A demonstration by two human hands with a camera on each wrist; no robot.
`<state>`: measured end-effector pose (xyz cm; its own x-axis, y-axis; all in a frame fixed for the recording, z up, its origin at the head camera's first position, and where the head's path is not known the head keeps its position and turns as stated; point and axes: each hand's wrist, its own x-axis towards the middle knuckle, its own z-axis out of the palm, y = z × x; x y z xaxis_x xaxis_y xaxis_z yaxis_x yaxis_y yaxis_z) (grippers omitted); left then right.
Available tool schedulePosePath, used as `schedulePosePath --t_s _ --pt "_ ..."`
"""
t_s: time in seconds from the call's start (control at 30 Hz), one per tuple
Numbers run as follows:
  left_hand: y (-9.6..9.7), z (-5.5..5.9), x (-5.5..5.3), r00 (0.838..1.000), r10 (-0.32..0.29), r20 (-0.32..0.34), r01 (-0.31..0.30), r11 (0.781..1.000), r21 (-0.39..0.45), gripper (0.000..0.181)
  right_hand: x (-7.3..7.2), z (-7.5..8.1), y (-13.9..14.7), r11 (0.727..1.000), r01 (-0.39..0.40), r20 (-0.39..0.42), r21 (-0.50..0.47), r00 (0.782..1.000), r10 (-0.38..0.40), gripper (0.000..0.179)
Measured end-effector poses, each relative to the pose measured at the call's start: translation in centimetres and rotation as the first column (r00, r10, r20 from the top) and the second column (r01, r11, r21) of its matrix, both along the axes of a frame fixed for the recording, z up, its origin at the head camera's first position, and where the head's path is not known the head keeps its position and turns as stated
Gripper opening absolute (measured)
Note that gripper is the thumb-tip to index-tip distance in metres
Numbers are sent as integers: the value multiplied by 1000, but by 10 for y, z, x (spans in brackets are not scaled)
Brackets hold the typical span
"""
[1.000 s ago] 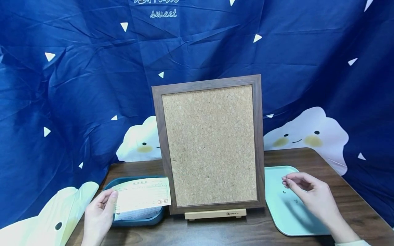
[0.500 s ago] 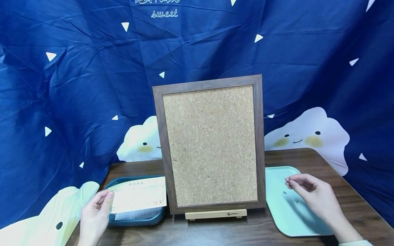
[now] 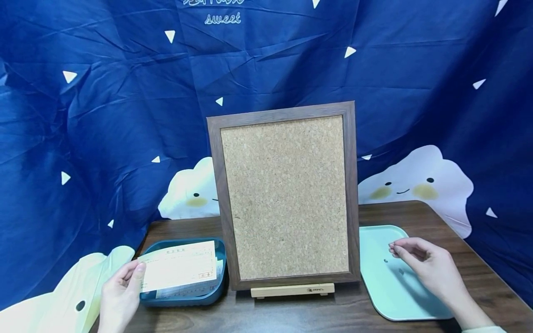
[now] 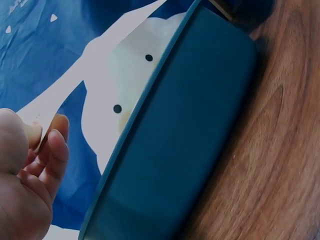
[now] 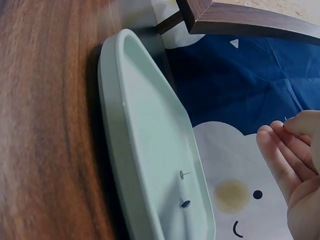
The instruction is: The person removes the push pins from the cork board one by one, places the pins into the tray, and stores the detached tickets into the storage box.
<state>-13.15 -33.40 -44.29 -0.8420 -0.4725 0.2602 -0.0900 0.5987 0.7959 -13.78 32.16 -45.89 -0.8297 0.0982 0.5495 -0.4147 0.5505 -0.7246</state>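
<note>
My left hand (image 3: 120,292) pinches the left end of a printed paper slip (image 3: 179,268) between thumb and fingers. The slip is held over a blue basket (image 3: 183,301) with more papers (image 3: 189,290) in it; its thin edge shows in the left wrist view. At the right, my right hand (image 3: 430,266) is raised over a mint tray (image 3: 385,296), thumb and index finger together on a thumbtack (image 5: 285,119). Only the tack's tiny tip shows between them. Two more thumbtacks (image 5: 185,204) lie in the tray.
A framed cork board (image 3: 287,199) leans upright on a small wooden stand (image 3: 292,290) between basket and tray. All stand on a brown wooden table (image 3: 300,314). Behind hangs a blue cloth (image 3: 283,55) with cloud prints.
The left hand has drawn the slip leftward, away from the board's frame, uncovering more of the basket. The right hand has shifted slightly right and down, still pinching.
</note>
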Motion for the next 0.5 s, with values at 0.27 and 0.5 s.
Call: schedulePosePath --t_s 0.27,0.5 --pt "-6 -3 0 999 -11 -35 10 1000 -20 33 -1 -4 4 1000 -5 26 6 1000 5 16" --pt "-10 -4 -2 1000 -19 -15 19 999 -28 34 -2 -8 8 999 1 54 38 999 -3 16"
